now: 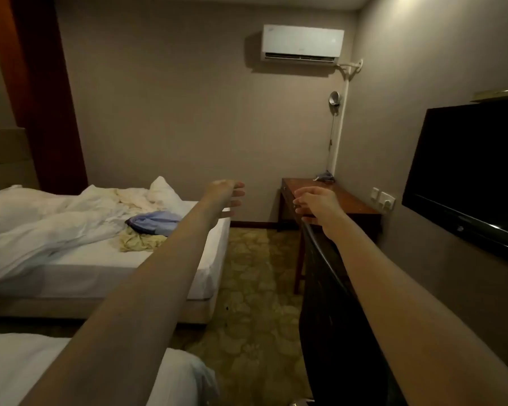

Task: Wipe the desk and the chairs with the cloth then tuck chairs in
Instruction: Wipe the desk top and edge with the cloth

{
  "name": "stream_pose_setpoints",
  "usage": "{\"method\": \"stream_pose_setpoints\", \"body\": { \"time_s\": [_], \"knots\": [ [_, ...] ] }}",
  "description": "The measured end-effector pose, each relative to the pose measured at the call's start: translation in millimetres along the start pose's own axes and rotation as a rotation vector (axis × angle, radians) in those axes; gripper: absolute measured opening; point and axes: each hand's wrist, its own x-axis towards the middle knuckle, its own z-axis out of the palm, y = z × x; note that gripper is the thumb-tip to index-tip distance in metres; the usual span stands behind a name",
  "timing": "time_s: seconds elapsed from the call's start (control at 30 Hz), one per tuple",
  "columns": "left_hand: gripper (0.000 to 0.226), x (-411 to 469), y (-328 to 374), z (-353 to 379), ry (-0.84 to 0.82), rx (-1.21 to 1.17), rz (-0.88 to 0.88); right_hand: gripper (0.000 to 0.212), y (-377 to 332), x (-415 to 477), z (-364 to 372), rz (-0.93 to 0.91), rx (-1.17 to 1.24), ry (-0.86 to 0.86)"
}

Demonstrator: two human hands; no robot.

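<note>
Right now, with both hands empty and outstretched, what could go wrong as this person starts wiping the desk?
1. Neither the left hand nor the right hand holds a cloth; the blue fabric on the bed could be grabbed by mistake.
2. A crumpled bluish item lies on the desk; wiping may knock it off.
3. The television juts out nearby; an elbow might bump it.

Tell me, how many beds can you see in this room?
2. One bed with rumpled sheets stands at the left; a nearer bed shows only its corner at the bottom left. Others may lie out of view.
</note>
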Motion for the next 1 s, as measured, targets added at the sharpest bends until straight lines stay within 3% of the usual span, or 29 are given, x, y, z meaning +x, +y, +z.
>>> {"method": "stream_pose_setpoints", "body": {
  "time_s": [0.27, 0.73, 1.0],
  "knots": [
    [0.021, 65.1, -16.2, 19.7, -0.005, -0.002, -0.041, 0.018, 19.8, 71.8, 13.9, 0.051, -0.017, 0.023],
    [0.021, 274.7, -28.8, -8.5, -0.014, 0.087, -0.016, 0.016, 29.1, 264.0, 75.5, 0.075, 0.021, 0.053],
    [0.026, 367.6, -47.6, 11.1, -0.072, 0.092, -0.029, 0.016, 44.3, 358.5, 95.6, 0.096, -0.006, 0.071]
  ]
}}
